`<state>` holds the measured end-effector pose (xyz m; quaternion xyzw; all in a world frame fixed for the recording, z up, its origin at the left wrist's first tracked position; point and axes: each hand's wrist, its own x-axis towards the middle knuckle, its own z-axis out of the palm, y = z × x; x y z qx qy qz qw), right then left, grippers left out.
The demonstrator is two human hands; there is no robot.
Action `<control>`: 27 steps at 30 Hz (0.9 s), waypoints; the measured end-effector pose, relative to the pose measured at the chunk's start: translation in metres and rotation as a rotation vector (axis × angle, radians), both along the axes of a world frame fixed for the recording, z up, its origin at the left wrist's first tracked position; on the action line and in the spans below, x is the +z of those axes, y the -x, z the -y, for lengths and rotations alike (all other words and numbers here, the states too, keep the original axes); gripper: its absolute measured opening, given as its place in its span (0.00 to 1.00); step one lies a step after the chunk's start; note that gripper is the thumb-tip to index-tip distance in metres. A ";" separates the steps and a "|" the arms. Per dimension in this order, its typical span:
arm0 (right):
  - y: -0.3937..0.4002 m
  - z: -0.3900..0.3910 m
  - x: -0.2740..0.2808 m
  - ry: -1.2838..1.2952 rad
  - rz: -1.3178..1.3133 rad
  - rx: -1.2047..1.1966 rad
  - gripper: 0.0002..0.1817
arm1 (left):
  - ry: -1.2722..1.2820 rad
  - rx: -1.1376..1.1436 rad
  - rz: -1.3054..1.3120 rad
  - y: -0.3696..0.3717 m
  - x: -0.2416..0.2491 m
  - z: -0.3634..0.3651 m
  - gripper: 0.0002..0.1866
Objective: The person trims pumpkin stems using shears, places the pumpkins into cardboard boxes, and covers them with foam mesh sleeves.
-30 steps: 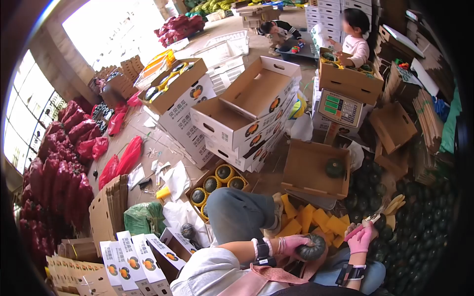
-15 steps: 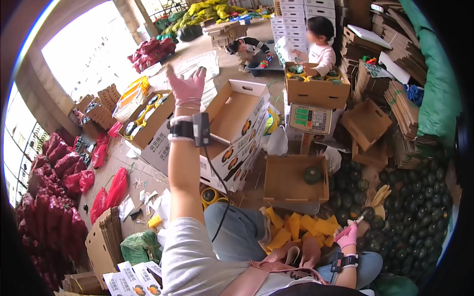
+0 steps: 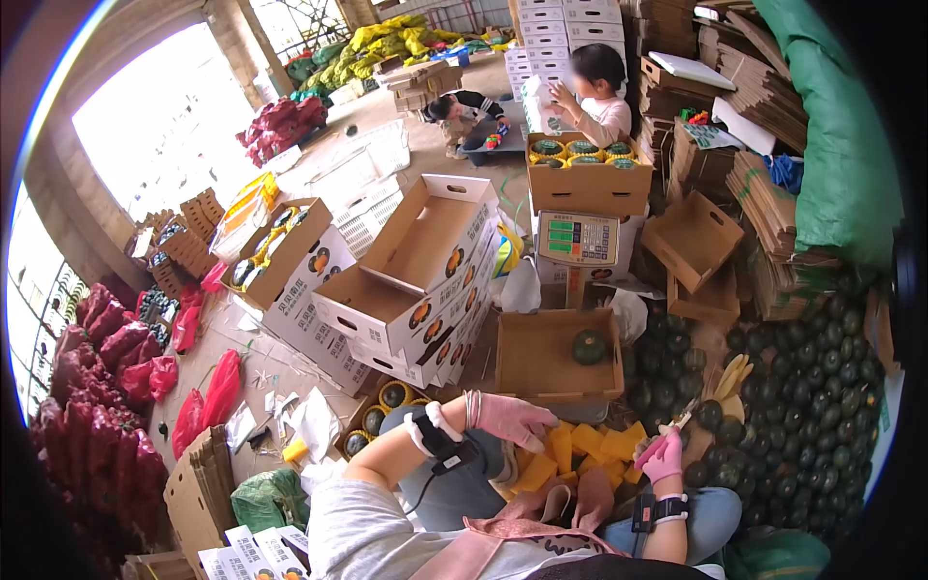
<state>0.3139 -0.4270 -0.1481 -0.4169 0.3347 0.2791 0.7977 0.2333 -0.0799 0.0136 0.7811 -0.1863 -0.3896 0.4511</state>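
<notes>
My left hand (image 3: 514, 421), in a pink glove, reaches over the left side of a pile of orange-yellow pieces (image 3: 590, 443) between my legs. Its fingers point right and are slightly apart, with nothing visible in them. My right hand (image 3: 661, 454), also gloved in pink, is closed round a small pale tool (image 3: 683, 418) whose tip points up and right. What kind of tool it is cannot be made out. Just ahead is an open cardboard box (image 3: 515, 353) with one dark green squash (image 3: 589, 347) inside.
Dark green squashes (image 3: 812, 406) cover the floor at right. White printed boxes (image 3: 425, 319) are stacked front left. A scale display (image 3: 578, 238) stands before a filled box (image 3: 588, 184). One person (image 3: 604, 106) sits behind it; another (image 3: 464, 118) crouches farther back.
My left hand has come down from its raised, outstretched position to the orange-yellow pieces. The seated person's hands have lifted from the filled box. The view has shifted slightly.
</notes>
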 end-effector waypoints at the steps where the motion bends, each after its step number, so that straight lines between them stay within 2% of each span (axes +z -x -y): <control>1: 0.000 0.000 -0.001 -0.019 0.009 0.002 0.16 | 0.039 0.003 0.003 0.004 -0.009 0.005 0.30; 4: 0.000 0.007 -0.022 -0.072 0.035 -0.031 0.14 | 0.059 -0.030 0.011 0.008 -0.017 0.021 0.31; 5: 0.007 0.003 0.000 -0.130 0.129 -0.076 0.13 | 0.047 -0.088 0.001 0.006 -0.017 0.027 0.32; 6: 0.017 0.006 0.023 -0.221 0.268 0.004 0.08 | 0.012 -0.095 -0.029 0.003 -0.009 0.036 0.33; 7: 0.016 0.012 0.015 -0.304 0.311 -0.016 0.04 | 0.100 -0.042 -0.136 0.002 -0.025 0.036 0.34; 8: 0.017 0.017 0.017 -0.405 0.484 0.014 0.04 | 0.137 -0.028 -0.148 0.000 -0.025 0.043 0.34; 9: 0.025 0.021 0.049 -0.322 0.425 -0.112 0.04 | 0.173 -0.010 -0.173 -0.003 -0.021 0.052 0.34; 10: 0.026 0.039 0.049 -0.366 0.481 -0.053 0.04 | 0.196 -0.042 -0.226 -0.005 -0.019 0.061 0.34; 11: 0.032 0.048 0.054 -0.386 0.505 -0.198 0.06 | 0.220 -0.048 -0.274 -0.006 -0.019 0.071 0.34; 13: 0.060 0.076 0.099 -0.358 0.568 -0.417 0.11 | 0.209 -0.087 -0.335 -0.011 -0.026 0.101 0.36; 16: 0.114 0.138 0.137 -0.178 0.771 -0.560 0.18 | 0.077 -0.194 -0.332 -0.014 -0.045 0.123 0.41; 17: 0.134 0.152 0.155 -0.074 0.792 -0.668 0.17 | 0.060 -0.257 -0.296 -0.013 -0.048 0.132 0.42; 18: 0.152 0.177 0.145 0.003 0.844 -0.742 0.14 | 0.042 -0.315 -0.261 -0.012 -0.051 0.143 0.42; 19: 0.172 0.198 0.150 0.061 0.885 -0.744 0.10 | 0.024 -0.372 -0.226 -0.011 -0.053 0.154 0.43; 20: 0.195 0.219 0.154 0.197 0.878 -0.739 0.08 | -0.042 -0.447 -0.173 -0.012 -0.049 0.165 0.43; 22: 0.229 0.238 0.166 0.256 0.842 -0.952 0.08 | -0.030 -0.467 -0.180 -0.007 -0.053 0.180 0.43; 25: 0.257 0.266 0.151 0.479 0.761 -0.978 0.08 | -0.038 -0.528 -0.158 -0.004 -0.072 0.198 0.41; 27: 0.254 0.269 0.136 0.645 0.605 -0.995 0.10 | -0.109 -0.593 -0.145 -0.006 -0.081 0.206 0.40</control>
